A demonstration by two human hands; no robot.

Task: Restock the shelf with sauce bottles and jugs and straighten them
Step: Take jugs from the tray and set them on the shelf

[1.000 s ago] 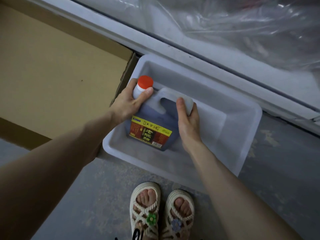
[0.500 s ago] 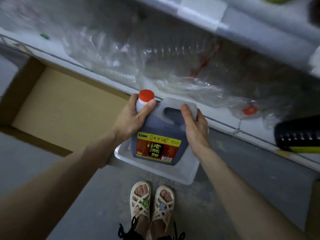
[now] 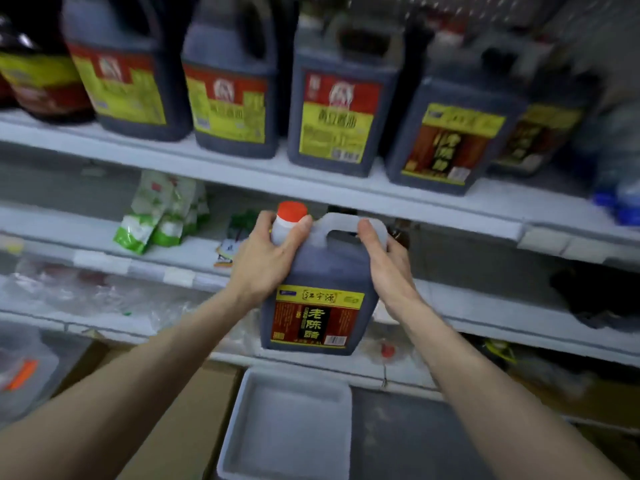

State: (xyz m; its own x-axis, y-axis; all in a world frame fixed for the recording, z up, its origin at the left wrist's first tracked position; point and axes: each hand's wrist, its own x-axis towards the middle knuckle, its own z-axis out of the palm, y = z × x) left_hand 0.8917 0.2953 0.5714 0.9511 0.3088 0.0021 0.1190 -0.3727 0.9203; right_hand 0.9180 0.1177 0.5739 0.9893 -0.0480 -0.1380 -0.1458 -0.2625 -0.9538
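Head view: dark jug [image 3: 317,317] between the hands, left hand [image 3: 266,261] curled round its neck, right hand [image 3: 388,268] round its handle.

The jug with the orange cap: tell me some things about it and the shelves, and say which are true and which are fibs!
1. The left hand and the right hand both hold the jug. True.
2. The jug's cap is green. False: it is orange.
3. The jug sits in the white tub. False: the hands hold it up in the air in front of the shelves, higher than the tub.
4. A brown-labelled jug stands on the upper shelf. True.
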